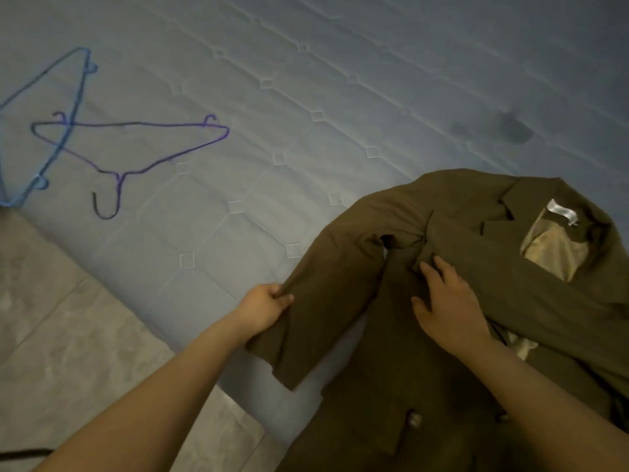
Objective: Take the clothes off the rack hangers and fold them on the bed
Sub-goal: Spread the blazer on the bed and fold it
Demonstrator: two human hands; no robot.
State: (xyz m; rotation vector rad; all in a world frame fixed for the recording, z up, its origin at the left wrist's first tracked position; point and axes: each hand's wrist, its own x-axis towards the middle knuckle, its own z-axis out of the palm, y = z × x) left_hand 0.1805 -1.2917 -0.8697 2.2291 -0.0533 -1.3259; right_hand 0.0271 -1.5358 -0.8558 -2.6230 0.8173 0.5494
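A bed (306, 97) with a pale grey quilted mattress, stitched in a diamond pattern, fills most of the view, and a darker stain (514, 127) marks it toward the far right. Grey marbled floor tiles (68, 335) run along its near left edge. An olive-brown jacket (476, 267) lies face up on the near right part of the bed, its collar open on a beige lining with a white label (561, 212) whose writing is too blurred to read. The left hand (265, 308) pinches the edge of the jacket's sleeve (323, 301) with curled fingers. The right hand (446, 301) rests flat on the jacket front, fingers spread. Two wire hangers lie crossed on the far left of the bed: a blue hanger (68, 107) and a purple hanger (136, 144), seemingly touching.
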